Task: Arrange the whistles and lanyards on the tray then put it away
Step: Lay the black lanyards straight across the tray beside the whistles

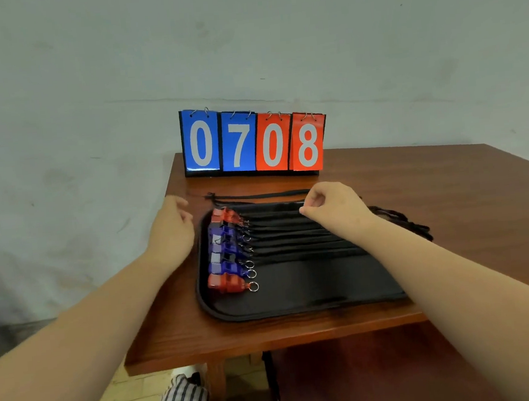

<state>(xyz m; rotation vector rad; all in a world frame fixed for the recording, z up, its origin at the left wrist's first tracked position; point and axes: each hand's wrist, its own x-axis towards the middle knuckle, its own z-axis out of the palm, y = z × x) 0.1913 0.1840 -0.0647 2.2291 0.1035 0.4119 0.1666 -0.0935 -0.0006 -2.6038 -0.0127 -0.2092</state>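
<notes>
A black tray (297, 296) lies on the wooden table. Along its left side sits a column of several whistles, red (228, 281) at the near end, blue (220, 236) in the middle, red (224, 215) at the far end. Black lanyards (291, 233) run rightward from them in parallel lines. One more black lanyard (256, 195) lies on the table just beyond the tray. My left hand (171, 227) hovers beside the tray's far left corner, fingers curled and holding nothing. My right hand (331, 209) is over the far lanyards with thumb and forefinger pinched; whether it holds a cord is unclear.
A flip scoreboard (253, 142) reading 0708 stands at the table's back edge. Lanyard ends (409, 223) bunch past the tray's right side. The table's front edge (269, 343) is near me, with a grey wall behind and tiled floor below left.
</notes>
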